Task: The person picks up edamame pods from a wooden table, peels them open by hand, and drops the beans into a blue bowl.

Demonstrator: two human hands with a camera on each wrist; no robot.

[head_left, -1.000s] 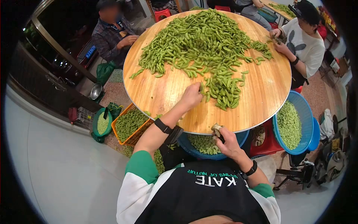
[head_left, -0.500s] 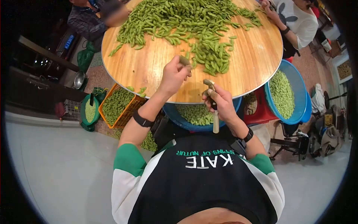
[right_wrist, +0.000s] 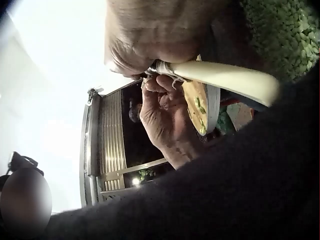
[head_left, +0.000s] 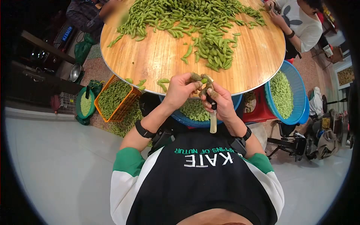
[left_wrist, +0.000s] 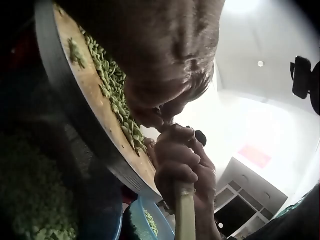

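One pod (head_left: pixel 204 80) in curled left hand (head_left: pixel 180 91)

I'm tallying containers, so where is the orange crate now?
In the head view, the orange crate is at left, just right of the green basin, by the round table.

1. A round tabletop (head_left: pixel 255 63) of warm, honey-coloured wood is shown, its grain run roughly from the near edge to the far side and its border closed by a grey band (left_wrist: pixel 80 105).
2. Much of the far half is covered by a broad heap of green pods (head_left: pixel 180 17), cut off by the top of the head view.
3. From the heap, a narrower tongue of pods (head_left: pixel 215 54) is extended toward the near edge, with bare wood left on both sides.
4. Loose pods (head_left: pixel 189 51) are scattered just left of that tongue.
5. A few stray pods (head_left: pixel 163 80) are strewn along the near left edge, well apart from the heap.
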